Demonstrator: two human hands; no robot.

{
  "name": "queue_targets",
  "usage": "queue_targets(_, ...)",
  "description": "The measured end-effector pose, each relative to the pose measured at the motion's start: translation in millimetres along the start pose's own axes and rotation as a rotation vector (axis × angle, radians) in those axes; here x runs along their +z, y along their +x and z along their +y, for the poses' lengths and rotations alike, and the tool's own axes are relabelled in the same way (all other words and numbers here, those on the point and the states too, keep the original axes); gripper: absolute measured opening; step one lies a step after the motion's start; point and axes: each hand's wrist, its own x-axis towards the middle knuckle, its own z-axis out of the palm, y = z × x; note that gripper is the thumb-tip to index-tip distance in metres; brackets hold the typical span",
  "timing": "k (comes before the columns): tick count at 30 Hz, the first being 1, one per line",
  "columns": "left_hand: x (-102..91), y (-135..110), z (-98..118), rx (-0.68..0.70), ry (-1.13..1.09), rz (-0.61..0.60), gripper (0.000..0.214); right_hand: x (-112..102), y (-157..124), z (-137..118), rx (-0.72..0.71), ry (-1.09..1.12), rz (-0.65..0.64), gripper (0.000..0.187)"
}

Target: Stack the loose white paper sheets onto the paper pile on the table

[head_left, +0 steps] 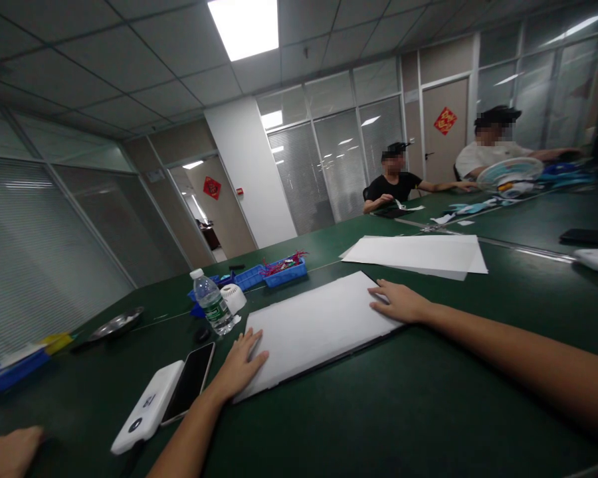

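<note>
A large white sheet (313, 335) lies flat on the green table, with a thin dark edge of something showing beneath its near and right sides. On its left end rests my left hand (240, 365), thumb and fingers apart. My right hand (399, 302) lies on the right end, its fingers stretched over the white surface. Neither hand grips anything. Beyond my right hand sits a small stack of white paper sheets (418, 253). Left of my left hand are a dark-screened phone (190, 383) and a white device (148, 406) like a power bank.
A water bottle (212, 304) stands beside a white cup-like item (233, 299). Blue baskets (286, 273) hold small red parts. A metal dish (117, 324) is farther left. Another person's hand (10, 451) shows at lower left. Two people (401, 186) sit across, near a round basket (511, 176).
</note>
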Motion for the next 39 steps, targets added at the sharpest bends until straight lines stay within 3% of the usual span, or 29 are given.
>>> queue_targets(7, -4.8, 1.1, 4.7, 0.002, -0.028, 0.022, 0.076, -15.4, 9.0, 12.3, 0.019, -0.1, 0.13, 0.043)
queue_targets(12, -8.7, -1.0, 11.6, 0.013, -0.033, 0.076, 0.072, -25.0, 10.0, 54.9, 0.299, -0.234, 0.176, 0.049)
queue_targets(17, -10.5, -1.0, 16.1, 0.018, -0.025, 0.143, 0.061, -27.7, 3.5, 85.9, 0.545, -0.309, 0.073, 0.047)
queue_targets(30, -15.8, -1.0, 22.1, -0.053, 0.072, 0.195, 0.053, -31.9, 6.5, 61.4, 0.438, -0.405, -0.074, 0.037)
queue_targets(39, -15.0, -0.4, 20.7, -0.038, 0.077, 0.199, 0.052, -38.8, 4.1, 53.6, 0.473, -0.387, -0.025, 0.039)
